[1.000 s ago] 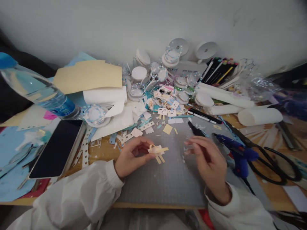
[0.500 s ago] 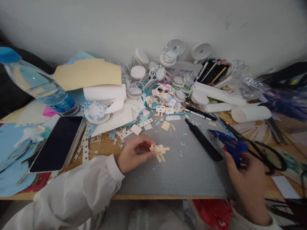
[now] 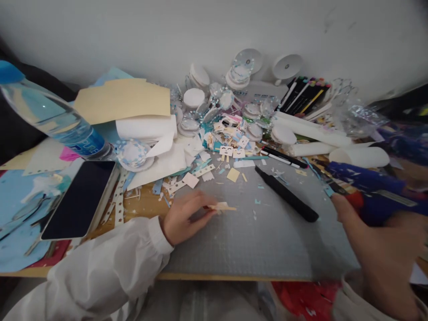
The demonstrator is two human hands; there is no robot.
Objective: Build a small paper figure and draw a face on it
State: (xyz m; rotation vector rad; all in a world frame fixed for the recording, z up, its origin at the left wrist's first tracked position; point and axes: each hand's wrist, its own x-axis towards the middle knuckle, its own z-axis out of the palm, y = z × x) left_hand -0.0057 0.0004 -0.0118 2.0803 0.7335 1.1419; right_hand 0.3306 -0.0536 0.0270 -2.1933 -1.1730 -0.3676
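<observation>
My left hand (image 3: 183, 217) pinches a small cream paper figure (image 3: 222, 206) just above the grey cutting mat (image 3: 254, 240); the figure is turned edge-on. At the right, my right hand (image 3: 377, 249) is wrapped round the grip of a blue glue gun (image 3: 371, 189) and holds it lifted off the table, nozzle toward the mat. The hand and gun are blurred by motion. A black pen (image 3: 284, 195) lies across the mat between my hands.
A phone (image 3: 82, 198) and a water bottle (image 3: 50, 118) lie at the left. Paper scraps, white discs, foam rolls (image 3: 359, 156) and markers (image 3: 306, 96) crowd the back of the wooden table (image 3: 143, 211). Small paper faces (image 3: 232, 152) rest beyond the mat.
My right hand went right from the mat, took hold of the glue gun and lifted it. My left hand tipped the paper figure flat, edge-on to the camera.
</observation>
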